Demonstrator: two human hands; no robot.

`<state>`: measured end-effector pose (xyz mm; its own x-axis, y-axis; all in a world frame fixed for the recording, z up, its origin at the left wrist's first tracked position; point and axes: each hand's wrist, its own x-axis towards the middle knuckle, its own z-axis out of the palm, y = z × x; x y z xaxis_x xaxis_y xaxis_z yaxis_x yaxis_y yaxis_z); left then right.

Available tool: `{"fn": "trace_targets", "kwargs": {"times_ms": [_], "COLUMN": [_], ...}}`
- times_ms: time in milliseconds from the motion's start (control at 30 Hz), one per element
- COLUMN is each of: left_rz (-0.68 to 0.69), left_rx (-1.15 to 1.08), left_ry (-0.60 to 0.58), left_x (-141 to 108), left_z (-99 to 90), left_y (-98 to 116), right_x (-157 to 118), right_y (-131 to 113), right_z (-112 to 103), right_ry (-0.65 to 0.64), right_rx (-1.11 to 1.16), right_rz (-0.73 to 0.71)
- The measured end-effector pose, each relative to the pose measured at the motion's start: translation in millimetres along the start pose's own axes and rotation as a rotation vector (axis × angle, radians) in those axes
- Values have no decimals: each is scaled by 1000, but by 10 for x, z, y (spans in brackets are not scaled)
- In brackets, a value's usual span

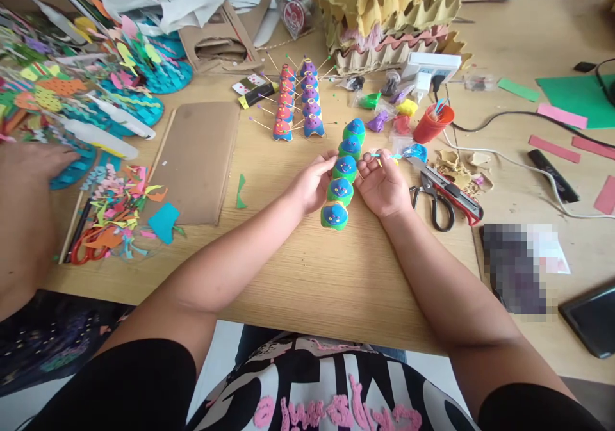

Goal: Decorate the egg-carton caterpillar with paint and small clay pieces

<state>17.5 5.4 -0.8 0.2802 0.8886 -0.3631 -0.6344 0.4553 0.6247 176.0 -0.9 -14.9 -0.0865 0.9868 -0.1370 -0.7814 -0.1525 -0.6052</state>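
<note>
Left hand: your left hand has its fingers clamped on the left side of the bumpy strip.
Right hand: your right hand is just right of the strip, fingers pinched together on a thin light-blue stick.
Strip: between your hands, in front of you; five bumps in a row, blue tops over green, smiley faces on the near ones. Can't tell if it touches the tabletop.
Finished-looking pair: red strip and purple strip stand side by side beyond your left hand, pins sticking out.
Right side: scissors and box cutter near your right hand; orange cup behind them.
Left side: brown cardboard flat; co-worker's hand near a glue bottle.
</note>
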Motion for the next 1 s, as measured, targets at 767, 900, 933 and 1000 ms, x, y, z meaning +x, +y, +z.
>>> {"fn": "trace_targets", "kwargs": {"times_ms": [767,900,933,1000], "left_rz": [-128,-117,-121,-137], "left_rx": [-133,-139,-147,-159], "left_ry": [-22,-1,-2,-3], "left_x": [206,214,210,199], "left_z": [8,24,31,43], "left_y": [-35,-37,-36,-33], "right_x": [-15,-29,-34,-44], "right_y": [15,41,52,77], "right_z": [32,64,70,75], "right_ry": [78,119,122,126], "right_rx": [-184,-244,-257,-287], "right_rz": [-133,-171,-180,-206]}}
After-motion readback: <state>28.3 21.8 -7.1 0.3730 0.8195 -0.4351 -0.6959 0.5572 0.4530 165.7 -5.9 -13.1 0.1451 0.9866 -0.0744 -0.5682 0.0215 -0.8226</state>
